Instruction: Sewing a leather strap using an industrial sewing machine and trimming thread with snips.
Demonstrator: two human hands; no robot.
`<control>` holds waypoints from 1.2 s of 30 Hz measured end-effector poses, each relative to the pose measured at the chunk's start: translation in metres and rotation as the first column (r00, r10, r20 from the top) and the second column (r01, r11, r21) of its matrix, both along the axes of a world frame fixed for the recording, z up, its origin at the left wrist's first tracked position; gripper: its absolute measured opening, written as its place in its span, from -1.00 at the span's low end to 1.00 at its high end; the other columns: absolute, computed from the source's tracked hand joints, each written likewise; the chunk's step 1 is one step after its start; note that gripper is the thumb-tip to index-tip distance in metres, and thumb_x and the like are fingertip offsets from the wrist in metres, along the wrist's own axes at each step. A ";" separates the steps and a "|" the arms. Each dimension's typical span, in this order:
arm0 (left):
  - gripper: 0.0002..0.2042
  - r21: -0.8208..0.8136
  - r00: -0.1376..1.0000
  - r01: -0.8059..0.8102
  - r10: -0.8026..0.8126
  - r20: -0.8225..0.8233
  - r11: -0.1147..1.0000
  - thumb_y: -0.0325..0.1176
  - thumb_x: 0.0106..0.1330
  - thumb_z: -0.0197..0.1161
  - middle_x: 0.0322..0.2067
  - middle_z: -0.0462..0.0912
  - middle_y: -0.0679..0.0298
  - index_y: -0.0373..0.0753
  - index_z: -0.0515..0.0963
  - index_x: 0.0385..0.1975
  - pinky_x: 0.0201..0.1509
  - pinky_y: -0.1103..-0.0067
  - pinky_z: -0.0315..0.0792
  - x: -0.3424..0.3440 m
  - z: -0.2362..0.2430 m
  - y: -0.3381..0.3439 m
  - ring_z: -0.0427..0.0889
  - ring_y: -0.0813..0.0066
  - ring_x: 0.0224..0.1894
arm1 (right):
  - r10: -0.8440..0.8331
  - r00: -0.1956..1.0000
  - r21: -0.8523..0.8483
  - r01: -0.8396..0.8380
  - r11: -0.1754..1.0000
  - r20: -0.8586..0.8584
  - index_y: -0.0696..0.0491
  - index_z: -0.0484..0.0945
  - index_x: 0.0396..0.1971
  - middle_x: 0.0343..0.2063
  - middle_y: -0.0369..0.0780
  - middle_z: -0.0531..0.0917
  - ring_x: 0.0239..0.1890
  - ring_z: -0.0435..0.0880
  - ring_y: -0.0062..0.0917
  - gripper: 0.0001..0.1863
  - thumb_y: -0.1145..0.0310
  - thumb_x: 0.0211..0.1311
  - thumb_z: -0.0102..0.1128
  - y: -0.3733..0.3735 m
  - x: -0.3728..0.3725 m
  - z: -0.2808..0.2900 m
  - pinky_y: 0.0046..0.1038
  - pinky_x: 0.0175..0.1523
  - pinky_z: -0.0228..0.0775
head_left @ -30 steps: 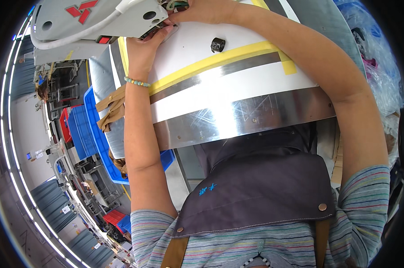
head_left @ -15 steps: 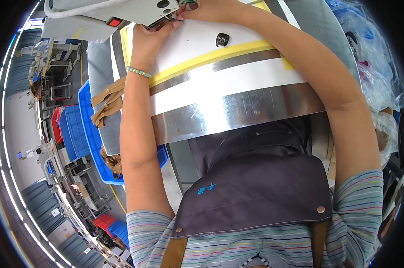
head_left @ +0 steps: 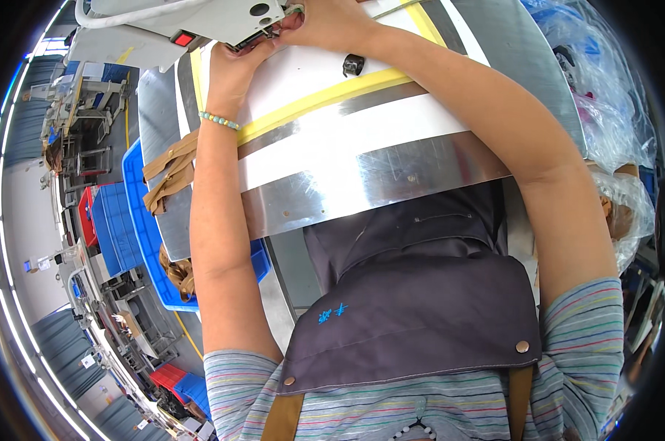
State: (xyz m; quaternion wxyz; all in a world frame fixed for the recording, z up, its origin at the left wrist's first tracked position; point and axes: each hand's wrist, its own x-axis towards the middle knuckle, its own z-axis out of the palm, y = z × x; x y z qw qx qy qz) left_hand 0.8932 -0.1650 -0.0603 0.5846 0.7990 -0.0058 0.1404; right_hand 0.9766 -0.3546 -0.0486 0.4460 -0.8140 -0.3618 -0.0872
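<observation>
A pale sewing machine head reaches in from the upper left over the white work surface. Close under its end is my left hand, fingers bent inward and partly hidden by the machine. My right hand meets it from the right, with the fingers curled together at the machine's end. What either hand pinches is too small and covered to name. A small black roll-like piece lies on the white surface below my right wrist. Brown fabric strips hang over the table's left edge beside my left forearm.
Yellow tape borders the white surface, and a shiny metal strip runs along the front edge. A blue crate with brown fabric stands at the left. Clear plastic bags crowd the right side. Further machines line the far left.
My right hand has come slightly left and down, closer to my left hand. The whole view has shifted a little. The black piece still lies on the surface.
</observation>
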 end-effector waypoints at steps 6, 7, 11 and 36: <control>-0.82 0.003 0.999 0.025 -0.025 0.045 1.000 -0.47 0.15 0.47 -0.36 0.72 0.40 -0.36 0.71 -0.27 -0.19 0.70 0.45 0.000 -0.001 0.000 0.57 0.72 -0.33 | 0.370 0.928 -0.053 -0.372 0.927 -0.045 0.22 0.66 -0.30 -0.23 0.13 0.71 -0.12 0.70 0.00 -0.63 0.22 0.00 0.37 -0.029 0.027 0.019 -0.19 -0.01 0.54; -0.77 0.100 0.999 0.026 -0.029 0.025 0.995 -0.55 0.18 0.42 -0.24 0.72 0.32 -0.38 0.66 -0.17 -0.05 0.63 0.51 0.000 -0.001 0.001 0.63 0.62 -0.22 | 0.446 0.879 -0.093 -0.465 0.881 -0.171 0.20 0.65 -0.24 -0.19 0.12 0.71 -0.08 0.69 0.00 -0.65 0.26 0.04 0.34 -0.038 0.032 0.024 -0.19 0.02 0.52; -0.72 0.216 1.000 0.004 -0.001 -0.012 0.976 -0.59 0.21 0.42 -0.13 0.74 0.26 -0.38 0.64 -0.07 0.08 0.57 0.56 -0.001 -0.001 0.001 0.68 0.55 -0.11 | 0.199 0.973 -0.346 -0.147 0.927 0.120 0.23 0.61 -0.09 -0.14 0.10 0.71 -0.04 0.71 -0.11 -0.63 0.34 0.14 0.30 -0.046 0.040 0.035 -0.24 0.07 0.52; -0.47 0.818 0.962 -0.273 0.160 0.222 0.506 -0.06 0.37 0.27 0.29 0.41 -0.24 -0.33 0.54 0.19 0.44 0.16 0.23 -0.063 -0.017 -0.090 0.33 -0.18 0.37 | 0.272 0.867 0.173 -0.218 0.960 -0.418 0.19 0.66 -0.05 -0.20 -0.23 0.75 -0.16 0.68 -0.63 -0.77 0.47 0.35 0.18 -0.109 0.044 0.015 -0.58 -0.02 0.51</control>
